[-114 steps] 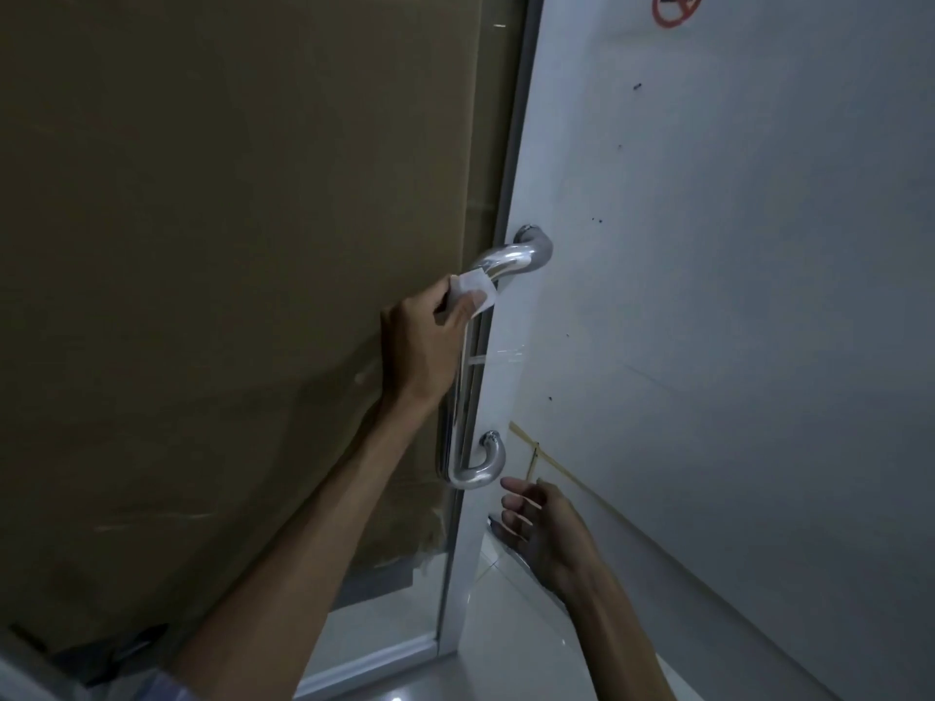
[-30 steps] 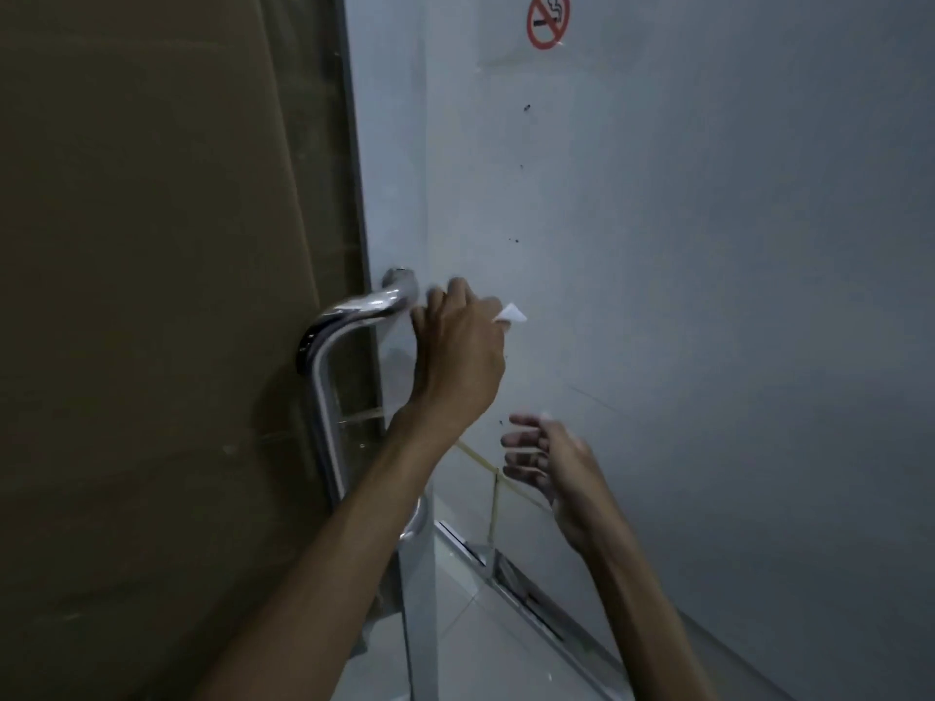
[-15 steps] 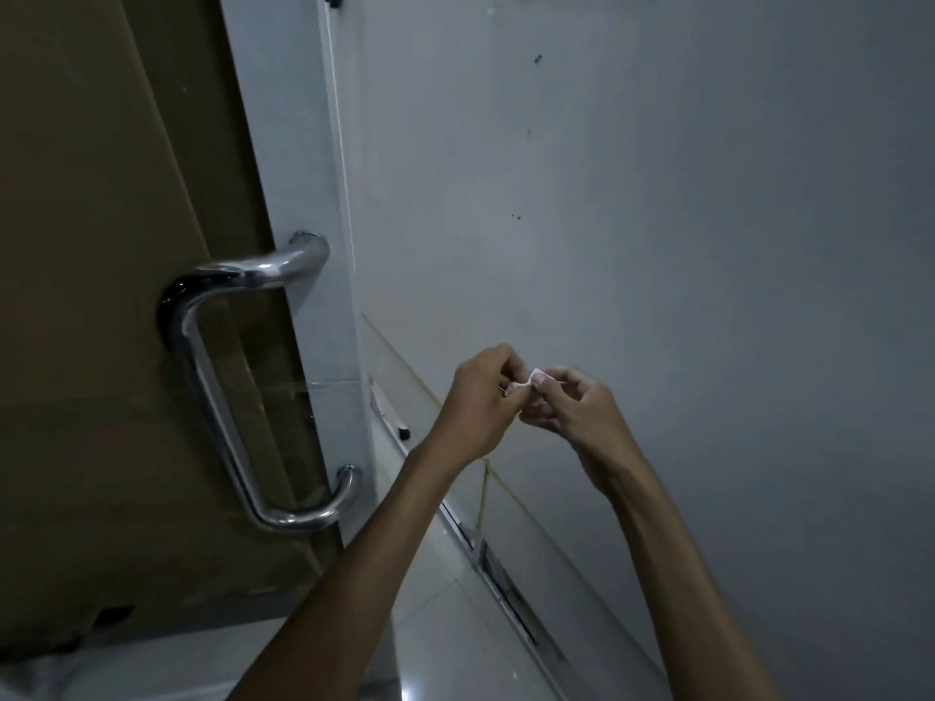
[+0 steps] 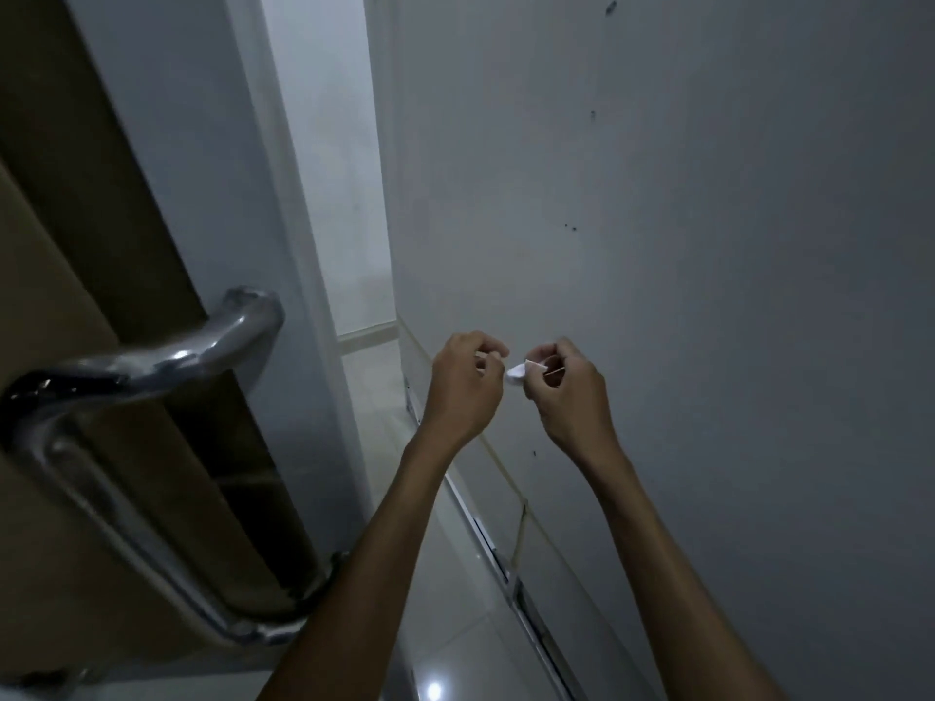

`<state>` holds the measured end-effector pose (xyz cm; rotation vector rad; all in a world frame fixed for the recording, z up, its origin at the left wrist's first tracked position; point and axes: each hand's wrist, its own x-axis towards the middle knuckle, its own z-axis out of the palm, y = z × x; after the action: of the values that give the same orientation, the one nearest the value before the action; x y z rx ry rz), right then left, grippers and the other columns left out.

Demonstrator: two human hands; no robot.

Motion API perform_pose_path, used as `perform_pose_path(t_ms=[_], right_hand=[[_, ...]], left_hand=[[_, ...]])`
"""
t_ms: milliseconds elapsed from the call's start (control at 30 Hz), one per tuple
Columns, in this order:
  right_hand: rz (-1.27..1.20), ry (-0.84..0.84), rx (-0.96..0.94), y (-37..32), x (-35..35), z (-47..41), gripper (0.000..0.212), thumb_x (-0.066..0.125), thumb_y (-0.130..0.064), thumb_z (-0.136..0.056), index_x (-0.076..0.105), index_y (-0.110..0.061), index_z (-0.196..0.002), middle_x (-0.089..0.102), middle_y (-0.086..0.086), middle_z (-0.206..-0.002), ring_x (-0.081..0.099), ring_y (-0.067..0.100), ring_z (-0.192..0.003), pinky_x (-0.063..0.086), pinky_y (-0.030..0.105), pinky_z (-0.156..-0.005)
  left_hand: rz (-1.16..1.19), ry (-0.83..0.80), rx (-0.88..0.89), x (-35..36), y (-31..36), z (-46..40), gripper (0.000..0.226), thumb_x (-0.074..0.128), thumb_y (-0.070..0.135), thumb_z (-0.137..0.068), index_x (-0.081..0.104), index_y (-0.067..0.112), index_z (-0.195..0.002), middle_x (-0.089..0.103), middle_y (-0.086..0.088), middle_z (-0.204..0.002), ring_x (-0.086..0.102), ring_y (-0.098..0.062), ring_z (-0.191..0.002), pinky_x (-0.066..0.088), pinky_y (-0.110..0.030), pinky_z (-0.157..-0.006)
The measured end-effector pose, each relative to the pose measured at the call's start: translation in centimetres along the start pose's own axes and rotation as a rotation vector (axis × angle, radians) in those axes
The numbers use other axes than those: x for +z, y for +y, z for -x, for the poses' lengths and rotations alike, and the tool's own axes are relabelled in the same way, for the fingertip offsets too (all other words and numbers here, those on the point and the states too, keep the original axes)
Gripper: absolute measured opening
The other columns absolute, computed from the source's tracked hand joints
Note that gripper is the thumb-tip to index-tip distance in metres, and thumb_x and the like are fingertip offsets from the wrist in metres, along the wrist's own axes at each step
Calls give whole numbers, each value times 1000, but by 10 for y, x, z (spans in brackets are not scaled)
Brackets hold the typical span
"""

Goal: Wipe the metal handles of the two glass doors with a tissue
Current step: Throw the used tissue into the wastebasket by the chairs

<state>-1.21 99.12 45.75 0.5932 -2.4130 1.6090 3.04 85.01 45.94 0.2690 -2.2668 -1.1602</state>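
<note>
A curved metal handle (image 4: 152, 369) is fixed to the glass door (image 4: 167, 144) at the left, and its long bar runs down to a lower mount behind my left forearm. Both my hands are raised in front of the wall, to the right of the handle and not touching it. My right hand (image 4: 569, 397) pinches a small white tissue (image 4: 517, 372) at its fingertips. My left hand (image 4: 463, 392) is curled shut just left of the tissue, with a small gap between them. The second door handle is out of view.
Brown cardboard (image 4: 60, 296) shows behind the door glass. A pale wall (image 4: 708, 245) with small dark specks fills the right side. A metal floor strip (image 4: 506, 564) runs along its base over glossy white tiles (image 4: 445, 624). A narrow lit gap (image 4: 334, 194) opens between door and wall.
My left hand left the handle's top and came together with my right hand. The tissue is now pinched by my right hand and the hands have drawn slightly apart. The view has swung right.
</note>
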Motion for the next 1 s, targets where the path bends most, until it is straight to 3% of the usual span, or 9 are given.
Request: perform_pose_path(t_ms=[100,167,267,433,600,700,833,1000], right_hand=[[60,16,-67,0,21,-46,4,62,-21,-95,62,-24,-92,69,-6,-88,65,3,-74,53,29,-65],[78,28,-114,3,38,-75,4,60,-24,-94,60,-27,-92,68,-5,-93,67,7,-77,57,35,-67],[90,9,-161,6,62,-107,3,59,-22,-95,59,-25,-94,66,-3,-99,65,7,-80,58,37,-67],[131,-38,-216,10,103,-155,3,58,-23,-97,60,-24,-99,60,-4,-105,63,11,-78,42,24,-59],[166,-158,-300,18,161,-210,6,57,-24,-100,60,-22,-105,59,-2,-106,60,12,-79,37,18,-57],[169,-226,-301,30,205,-244,7,56,-21,-99,60,-21,-105,57,-1,-105,58,12,-77,34,18,-56],[155,-318,-295,43,258,-284,7,56,-21,-97,59,-21,-104,57,0,-104,57,15,-78,38,26,-59],[168,-372,-312,59,310,-310,5,58,-22,-97,59,-22,-101,60,0,-104,61,17,-82,53,33,-66]], left_hand=[[-21,67,-3,3,-15,-43,18,55,13,-101,71,18,-103,62,0,-113,66,-11,-96,57,-29,-86],[-70,127,-19,6,-28,-68,18,53,15,-100,70,19,-103,60,1,-113,65,-14,-101,56,-36,-89],[-137,174,-74,8,-47,-97,17,52,17,-101,68,19,-105,58,1,-114,63,-18,-104,55,-39,-89],[-255,248,-175,8,-80,-138,17,53,19,-101,67,17,-110,58,-2,-121,60,-23,-109,54,-42,-92],[-279,291,-287,2,-126,-174,21,56,18,-100,68,14,-117,64,-7,-124,58,-26,-117,44,-32,-92],[-270,340,-380,-1,-154,-208,24,55,20,-100,68,13,-118,63,-9,-126,59,-28,-119,46,-33,-95],[-263,428,-444,-15,-181,-252,24,54,22,-100,67,16,-119,61,-7,-126,61,-28,-115,56,-46,-94],[-326,519,-479,-38,-217,-276,26,53,21,-102,67,14,-122,62,-9,-128,60,-27,-117,55,-44,-97]])
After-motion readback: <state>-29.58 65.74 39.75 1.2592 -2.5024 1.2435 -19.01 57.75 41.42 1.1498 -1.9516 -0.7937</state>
